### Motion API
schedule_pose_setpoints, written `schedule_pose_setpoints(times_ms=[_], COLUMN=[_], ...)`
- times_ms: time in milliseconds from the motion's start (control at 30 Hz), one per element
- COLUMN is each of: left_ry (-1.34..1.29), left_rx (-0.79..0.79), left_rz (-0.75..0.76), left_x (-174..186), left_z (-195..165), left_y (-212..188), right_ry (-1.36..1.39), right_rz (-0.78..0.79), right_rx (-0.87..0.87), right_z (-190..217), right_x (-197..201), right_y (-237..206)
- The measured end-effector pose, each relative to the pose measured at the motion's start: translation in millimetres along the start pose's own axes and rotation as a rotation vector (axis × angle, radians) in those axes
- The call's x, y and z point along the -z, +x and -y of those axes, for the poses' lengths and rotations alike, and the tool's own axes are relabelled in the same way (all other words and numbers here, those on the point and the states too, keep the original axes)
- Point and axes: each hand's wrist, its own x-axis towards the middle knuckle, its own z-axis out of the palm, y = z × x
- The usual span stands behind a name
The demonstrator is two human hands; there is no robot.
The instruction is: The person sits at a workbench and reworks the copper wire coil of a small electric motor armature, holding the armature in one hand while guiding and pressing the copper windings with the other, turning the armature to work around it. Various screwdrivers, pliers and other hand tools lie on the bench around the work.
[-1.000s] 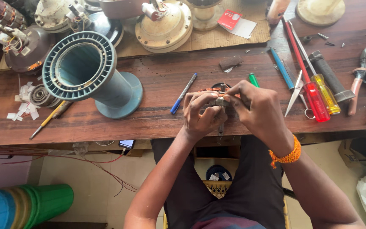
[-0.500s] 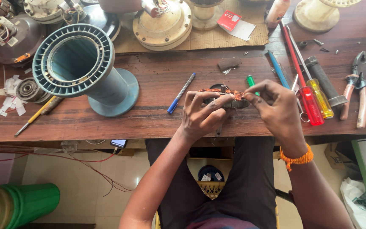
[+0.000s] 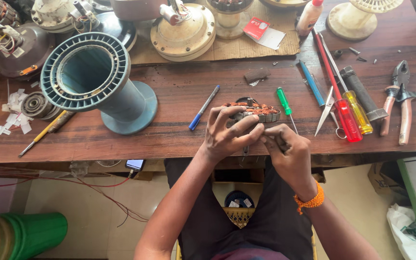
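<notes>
A round motor stator (image 3: 256, 111) with copper windings lies on the wooden workbench (image 3: 179, 91) near its front edge. My left hand (image 3: 227, 132) rests on the stator's near side with fingers spread over it. My right hand (image 3: 287, 151) is just below and right of it, fingertips pinched together against the left hand's fingers, on something too small to make out. An orange bead bracelet (image 3: 309, 201) circles my right wrist. A green-handled screwdriver (image 3: 285, 103) lies right beside the stator.
A teal flanged spool (image 3: 97, 84) stands at left, a blue pen (image 3: 204, 108) beside it. Red and yellow screwdrivers (image 3: 345, 108), scissors (image 3: 327, 107) and pliers (image 3: 400, 101) lie at right. Fan motor housings (image 3: 184, 31) line the back. Paper scraps (image 3: 10, 120) sit far left.
The stator has been lowered from both hands onto the bench. My right hand drew back toward me, off the stator, and now pinches at its near edge.
</notes>
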Motion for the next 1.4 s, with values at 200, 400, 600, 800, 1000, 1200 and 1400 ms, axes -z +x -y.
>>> schedule_pose_setpoints(times_ms=[200,400,600,800,1000,1200,1400], left_ry=[-0.015,-0.025,-0.100,-0.189,-0.156,-0.178,-0.181], left_rx=[0.010,-0.019,0.004,0.089,0.134,0.120,0.061], left_rz=[0.003,-0.035,-0.039,-0.116,-0.129,-0.045,0.011], left_x=[-0.5,0.7,-0.5,-10.3,-11.4,-5.9,-0.3], left_z=[1.9,0.0,0.8,1.7,0.2,0.1,1.6], left_y=[-4.9,1.0,2.2,-2.8,-2.9,1.9,7.0], right_ry=[-0.076,-0.001,-0.123,-0.153,-0.235,-0.164,-0.053], right_rz=[0.083,0.143,0.171,0.159,0.195,0.166,0.151], right_rx=[0.064,0.042,-0.064,0.182,0.118,-0.033,-0.109], right_z=[6.0,7.9,17.4,33.8,38.0,26.0,10.2], right_x=[17.3,17.0,24.5,30.2,9.9,19.0,40.5], right_y=[4.5,4.8,9.9,36.7,70.6,80.4,53.8])
